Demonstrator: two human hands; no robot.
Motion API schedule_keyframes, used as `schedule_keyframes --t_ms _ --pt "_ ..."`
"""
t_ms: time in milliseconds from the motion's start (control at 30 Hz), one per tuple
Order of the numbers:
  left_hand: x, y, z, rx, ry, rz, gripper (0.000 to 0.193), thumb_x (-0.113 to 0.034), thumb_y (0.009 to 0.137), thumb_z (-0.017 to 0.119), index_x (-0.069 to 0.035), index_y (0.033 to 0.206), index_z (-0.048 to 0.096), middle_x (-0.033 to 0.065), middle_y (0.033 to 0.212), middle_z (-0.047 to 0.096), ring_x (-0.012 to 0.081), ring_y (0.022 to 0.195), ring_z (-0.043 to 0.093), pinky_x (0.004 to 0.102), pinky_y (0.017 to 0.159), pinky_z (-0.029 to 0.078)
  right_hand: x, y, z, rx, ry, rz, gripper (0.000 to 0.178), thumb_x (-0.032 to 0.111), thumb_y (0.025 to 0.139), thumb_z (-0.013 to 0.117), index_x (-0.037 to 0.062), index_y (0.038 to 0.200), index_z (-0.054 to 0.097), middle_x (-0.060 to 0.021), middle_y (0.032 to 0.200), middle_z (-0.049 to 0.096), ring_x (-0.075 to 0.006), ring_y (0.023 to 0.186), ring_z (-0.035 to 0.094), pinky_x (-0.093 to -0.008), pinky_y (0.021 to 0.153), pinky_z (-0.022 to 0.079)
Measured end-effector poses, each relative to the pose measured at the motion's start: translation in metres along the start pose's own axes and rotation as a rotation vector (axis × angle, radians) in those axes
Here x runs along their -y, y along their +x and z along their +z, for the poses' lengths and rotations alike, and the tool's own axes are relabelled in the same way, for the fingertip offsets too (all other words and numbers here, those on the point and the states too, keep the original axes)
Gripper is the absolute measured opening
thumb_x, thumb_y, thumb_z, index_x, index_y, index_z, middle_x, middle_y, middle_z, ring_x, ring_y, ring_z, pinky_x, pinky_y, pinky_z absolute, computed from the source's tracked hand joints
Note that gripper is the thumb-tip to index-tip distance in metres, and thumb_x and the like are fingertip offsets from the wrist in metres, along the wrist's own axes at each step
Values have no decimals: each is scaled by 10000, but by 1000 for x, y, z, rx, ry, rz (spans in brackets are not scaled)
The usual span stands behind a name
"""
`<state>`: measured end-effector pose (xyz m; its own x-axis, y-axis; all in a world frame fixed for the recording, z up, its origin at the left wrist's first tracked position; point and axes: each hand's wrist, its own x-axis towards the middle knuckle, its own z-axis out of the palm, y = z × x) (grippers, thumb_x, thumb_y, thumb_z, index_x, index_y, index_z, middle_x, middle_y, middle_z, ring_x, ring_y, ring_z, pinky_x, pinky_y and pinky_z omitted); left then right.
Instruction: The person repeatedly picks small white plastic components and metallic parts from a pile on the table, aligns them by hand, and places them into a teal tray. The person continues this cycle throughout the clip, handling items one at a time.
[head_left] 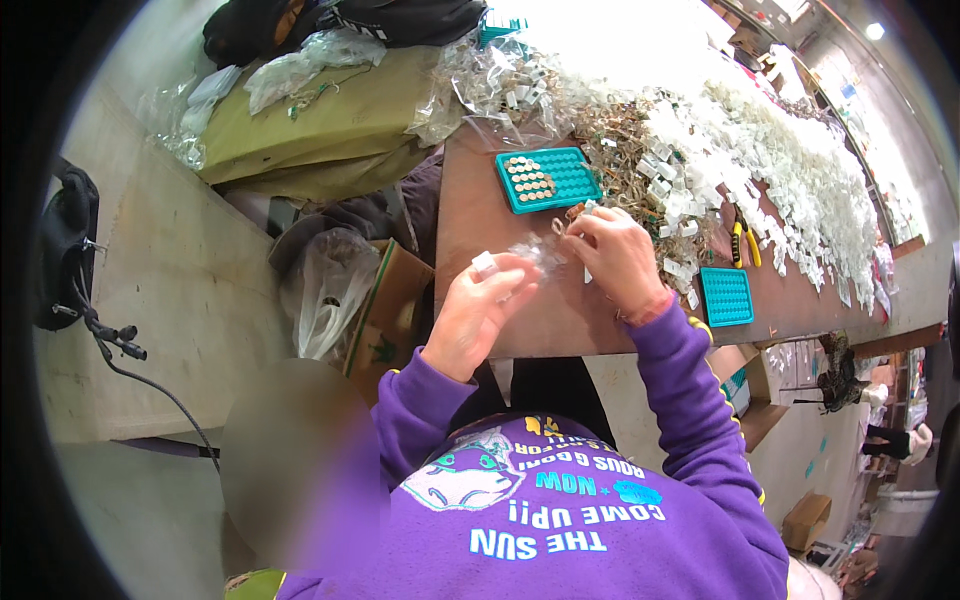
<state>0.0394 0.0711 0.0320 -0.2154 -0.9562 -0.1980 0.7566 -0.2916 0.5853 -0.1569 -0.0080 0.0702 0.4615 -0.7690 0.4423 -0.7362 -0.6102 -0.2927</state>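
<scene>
Clear small plastic bag [535,255] pinched between left hand [478,310] and right hand [615,255] mid-frame, fingers closed; bagging underway, a steady hold seems needed.

The person wears a purple sweatshirt [560,510] with light printed letters and a cartoon figure. At 3 o'clock, the right sleeve [690,390] has a yellow stripe.

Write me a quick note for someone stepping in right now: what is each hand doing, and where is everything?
Left hand: pinching a small white piece beside a small clear bag.
Right hand: fingers at the bag's other side, over the brown table.
Teal tray behind the hands: only one corner holds small round pieces; the rest looks empty.
Second teal tray on the right looks empty.
White bagged pieces heaped along the table's far side; yellow-handled pliers nearby.
</scene>
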Motion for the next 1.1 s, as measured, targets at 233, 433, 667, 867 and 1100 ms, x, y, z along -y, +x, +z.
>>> schedule_keyframes --t_ms 233,433,667,867,1100 --pt "-6 15 8 332 61 -141 359 -295 1000 559 -30 1241 590 29 1099 648 98 993 602 274 862 491 28 -20 -53 301 423 -182 65 120 804 704 92 861 689 -73 769 578 -273 735 591 -369 637 483" --pt "6 14 7 340 21 -84 259 -216 967 621 -21 1139 611 5 1046 635 98 956 593 266 866 486 33 -26 -61 291 404 -306 105 72 765 680 106 859 649 -50 740 522 -265 717 564 -376 620 458" --pt "19 7 20 329 -141 -97 226 -209 968 617 -57 1133 595 11 1017 625 112 935 592 266 846 483 33 -38 -72 275 155 -396 201 71 697 682 126 889 664 -37 789 531 -251 754 553 -355 661 460" --pt "18 3 22 274 14 -28 247 -220 954 641 -53 1131 600 10 1014 621 100 921 589 282 847 486 39 -55 -50 43 691 142 108 136 875 688 39 923 699 -70 926 634 -176 850 602 -292 746 467" --pt "24 0 27 209 80 40 266 -193 954 644 -4 1137 603 7 899 636 79 818 579 240 767 478 49 -66 -26 185 1332 610 115 124 929 625 10 946 632 -13 896 649 -74 826 592 -227 781 471"
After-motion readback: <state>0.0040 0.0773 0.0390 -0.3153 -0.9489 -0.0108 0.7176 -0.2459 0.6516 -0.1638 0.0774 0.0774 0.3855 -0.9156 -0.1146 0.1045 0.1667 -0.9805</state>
